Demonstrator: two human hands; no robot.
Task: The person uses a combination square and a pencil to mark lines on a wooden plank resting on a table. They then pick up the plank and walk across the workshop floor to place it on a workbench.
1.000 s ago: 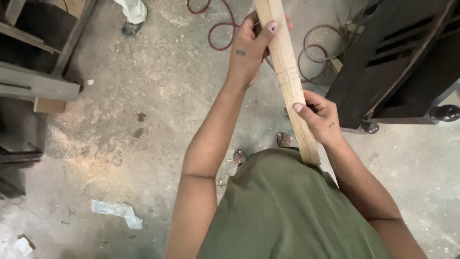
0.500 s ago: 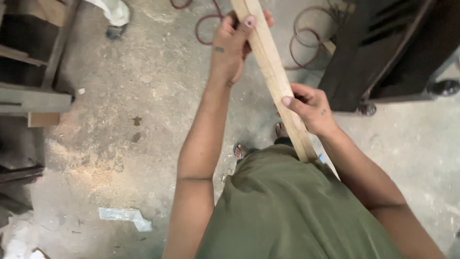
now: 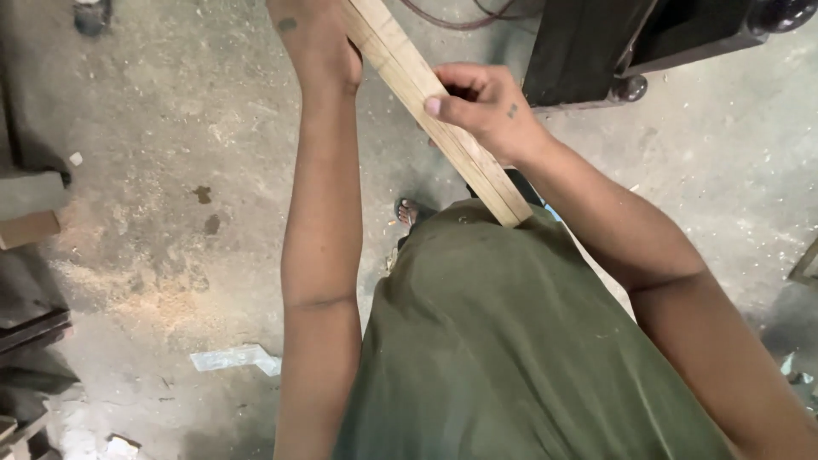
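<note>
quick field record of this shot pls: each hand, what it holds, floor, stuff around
left hand: gripping the wooden strip high up, partly cut off by the frame's top edge
right hand: fingers wrapped around the strip lower down
strip: slanted, lower end against the green shirt
floor: concrete, sawdust
nearby: black cabinet on wheels, paper scrap

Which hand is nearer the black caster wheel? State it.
Right. The right hand grips the wooden strip just left of the caster wheel; the left hand sits farther left.
</note>
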